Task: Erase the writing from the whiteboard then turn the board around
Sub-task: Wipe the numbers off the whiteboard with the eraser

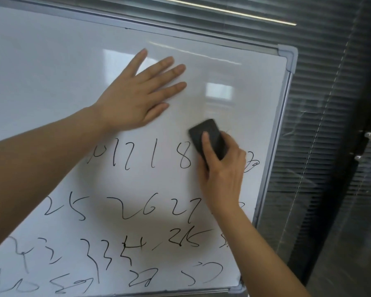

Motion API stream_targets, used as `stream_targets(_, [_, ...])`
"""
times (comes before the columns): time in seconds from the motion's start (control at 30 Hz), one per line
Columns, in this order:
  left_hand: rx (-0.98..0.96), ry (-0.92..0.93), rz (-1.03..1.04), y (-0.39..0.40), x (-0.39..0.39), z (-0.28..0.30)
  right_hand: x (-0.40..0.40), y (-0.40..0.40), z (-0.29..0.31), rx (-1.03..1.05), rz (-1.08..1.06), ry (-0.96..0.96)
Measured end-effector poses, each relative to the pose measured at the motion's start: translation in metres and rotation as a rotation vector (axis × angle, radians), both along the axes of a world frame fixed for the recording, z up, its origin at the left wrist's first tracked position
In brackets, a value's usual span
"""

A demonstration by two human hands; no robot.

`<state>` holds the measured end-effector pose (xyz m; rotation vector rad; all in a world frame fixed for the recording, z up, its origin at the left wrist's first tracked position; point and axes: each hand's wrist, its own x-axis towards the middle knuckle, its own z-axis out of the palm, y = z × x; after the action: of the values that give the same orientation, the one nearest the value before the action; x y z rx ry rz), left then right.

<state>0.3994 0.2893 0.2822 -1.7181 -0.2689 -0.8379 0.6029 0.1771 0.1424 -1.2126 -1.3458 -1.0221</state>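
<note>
1. The step in hand is erasing; the whiteboard (51, 61) is clean near its top edge, but the writing (137, 211) fills the lower half.
2. The right hand (221, 168) grasps the black eraser (208, 136) near the right edge; the left hand (135, 93) presses flat, fingers (169, 71) released.
3. Next, I judge, wiping downward row by row; turning comes later.

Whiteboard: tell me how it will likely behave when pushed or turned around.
The whiteboard probably stays stiff: its metal frame runs straight between capped corners. It may shift under pressure, since the left hand lies flat on it while the right hand rubs the eraser across. Its glossy, reflective face looks slippery, so a grip on the frame seems safer.
</note>
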Motion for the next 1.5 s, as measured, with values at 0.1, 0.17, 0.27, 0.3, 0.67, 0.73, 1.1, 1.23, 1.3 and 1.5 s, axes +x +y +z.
stream_targets(0.1, [0.007, -0.001, -0.006, -0.002, 0.006, 0.0, 0.02, -0.004, 0.009, 0.079, -0.036, 0.168])
stream_targets(0.17, [0.007, -0.004, -0.008, -0.002, 0.007, -0.001, 0.02, -0.006, 0.009, 0.094, -0.051, 0.233])
stream_targets(0.27, [-0.002, -0.004, -0.014, 0.001, 0.004, -0.002, 0.004, -0.006, -0.005, 0.029, -0.019, 0.05])
stream_targets(0.3, [-0.006, -0.005, -0.018, 0.001, 0.002, -0.002, 0.001, -0.006, -0.012, -0.022, -0.022, -0.03])
stream_targets(0.67, [0.0, -0.008, -0.035, 0.003, 0.004, -0.002, 0.022, -0.013, -0.012, -0.018, -0.043, 0.072])
stream_targets(0.73, [-0.001, -0.011, -0.04, 0.004, 0.001, -0.002, 0.025, -0.014, -0.017, -0.056, -0.063, 0.022])
stream_targets(1.1, [-0.022, 0.012, -0.037, 0.002, 0.0, -0.002, 0.009, -0.015, -0.031, -0.011, -0.062, 0.095])
stream_targets(1.23, [-0.037, 0.012, -0.032, 0.003, -0.003, -0.002, 0.027, -0.021, -0.02, 0.06, -0.11, 0.344])
stream_targets(1.3, [-0.041, 0.015, -0.042, 0.002, 0.0, -0.003, 0.03, -0.025, -0.012, 0.058, -0.152, 0.396])
stream_targets(1.5, [-0.092, 0.038, -0.124, 0.002, -0.004, -0.001, -0.006, -0.059, 0.01, -0.033, 0.69, 0.996])
